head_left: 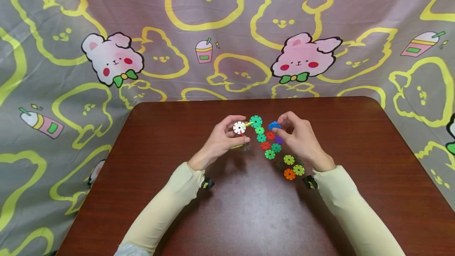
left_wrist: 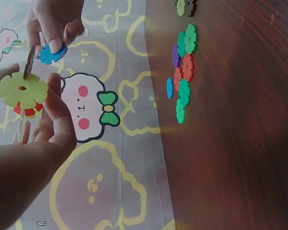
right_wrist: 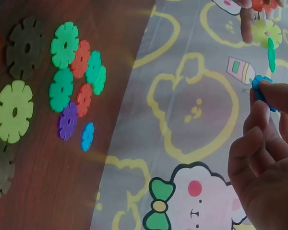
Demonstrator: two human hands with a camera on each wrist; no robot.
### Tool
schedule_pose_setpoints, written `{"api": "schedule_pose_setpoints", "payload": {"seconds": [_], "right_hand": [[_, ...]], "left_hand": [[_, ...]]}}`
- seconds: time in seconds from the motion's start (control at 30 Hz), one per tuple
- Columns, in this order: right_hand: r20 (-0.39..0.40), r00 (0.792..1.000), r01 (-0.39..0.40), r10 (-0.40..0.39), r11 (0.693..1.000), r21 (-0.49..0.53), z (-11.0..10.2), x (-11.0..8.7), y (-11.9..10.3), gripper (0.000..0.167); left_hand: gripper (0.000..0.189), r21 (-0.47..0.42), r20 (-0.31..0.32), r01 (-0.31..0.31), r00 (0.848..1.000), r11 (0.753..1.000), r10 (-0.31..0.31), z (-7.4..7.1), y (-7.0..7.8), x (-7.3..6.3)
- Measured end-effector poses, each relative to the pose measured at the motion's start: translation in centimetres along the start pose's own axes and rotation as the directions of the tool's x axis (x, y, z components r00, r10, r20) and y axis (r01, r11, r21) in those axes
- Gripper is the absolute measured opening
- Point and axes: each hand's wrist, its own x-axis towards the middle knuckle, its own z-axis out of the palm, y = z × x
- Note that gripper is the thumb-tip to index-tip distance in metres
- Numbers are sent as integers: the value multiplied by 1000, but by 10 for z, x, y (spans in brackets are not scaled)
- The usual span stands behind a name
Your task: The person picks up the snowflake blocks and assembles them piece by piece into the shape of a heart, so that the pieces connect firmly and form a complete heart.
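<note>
In the head view, my left hand [head_left: 224,136] holds a joined cluster of notched plastic discs. A white disc [head_left: 237,130] faces up, and a green disc [head_left: 253,119] sticks out to the right. The left wrist view shows the cluster's yellow disc [left_wrist: 36,96] and a red disc [left_wrist: 19,109] behind it. My right hand [head_left: 302,139] pinches a blue disc [head_left: 273,124] between thumb and fingers, a short gap from the green one. The right wrist view has this blue disc [right_wrist: 260,87] tilted, below the green disc [right_wrist: 271,56], which appears edge-on.
Loose discs lie on the brown table [head_left: 234,208] below and between the hands: several green, red [head_left: 263,145], a purple one [head_left: 279,140] and another blue one [right_wrist: 87,136]. Nearer are yellow-green [head_left: 286,157], orange [head_left: 286,177] and dark discs [right_wrist: 18,50]. A patterned curtain [head_left: 227,42] stands behind.
</note>
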Motion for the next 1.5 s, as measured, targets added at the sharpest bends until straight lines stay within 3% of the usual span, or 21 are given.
{"api": "schedule_pose_setpoints", "payload": {"seconds": [0.27,1.03,1.5], "right_hand": [[-11,998,63,-62,998,8,6,3,-7,24],[-2,994,105,-105,994,4,12,5,-11,22],[-7,984,175,-177,979,-102,16,6,-11,23]], "left_hand": [[59,-7,6,16,1000,1000,-16,-1,2,1],[61,-9,24,30,999,1000,-30,-1,2,2],[60,20,34,15,999,1000,-16,-1,0,2]]}}
